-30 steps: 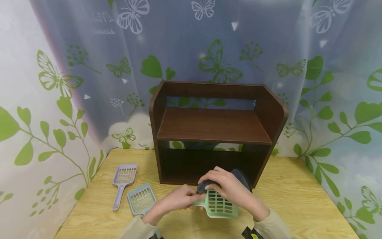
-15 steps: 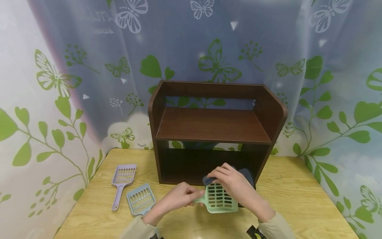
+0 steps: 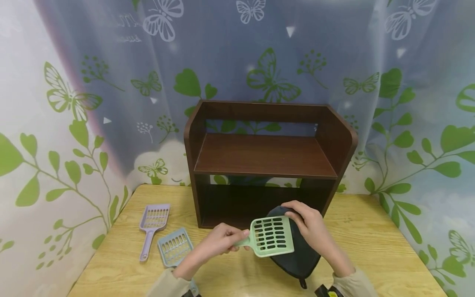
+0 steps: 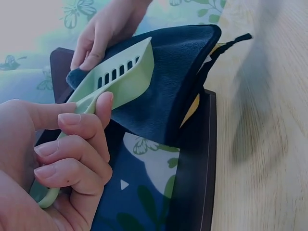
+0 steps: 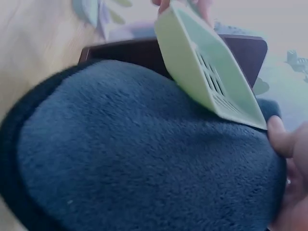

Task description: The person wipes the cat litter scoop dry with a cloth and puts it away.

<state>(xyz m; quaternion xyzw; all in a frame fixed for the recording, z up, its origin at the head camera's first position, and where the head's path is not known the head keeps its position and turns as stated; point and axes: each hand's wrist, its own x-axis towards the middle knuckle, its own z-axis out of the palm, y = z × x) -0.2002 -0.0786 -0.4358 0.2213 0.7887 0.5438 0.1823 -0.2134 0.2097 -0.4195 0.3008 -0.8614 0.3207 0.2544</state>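
Observation:
My left hand (image 3: 222,239) pinches the handle of a pale green litter scoop (image 3: 285,250), its slotted pan pointing right over the table. Fingers curl round that handle in the left wrist view. A dark blue plush cleaning cloth (image 3: 302,258) with black edging and a small loop hangs spread behind and right of the pan. Its top edge is between the thumb and fingers of my right hand (image 3: 313,227). In the right wrist view the cloth (image 5: 134,144) fills the foreground, and the scoop (image 5: 180,55) touches its upper edge.
A dark brown two-tier shelf (image 3: 263,154) stands on the wood-grain table (image 3: 363,264) behind the hands. A purple litter scoop (image 3: 149,235) lies at left. Beside it lies a light blue one (image 3: 172,260), partly hidden by my left forearm. Patterned curtains surround the table.
The cloth was bunched over the pan's upper edge; now it hangs spread out behind the pan. My right hand has moved right, and the scoop has risen and tilted slightly.

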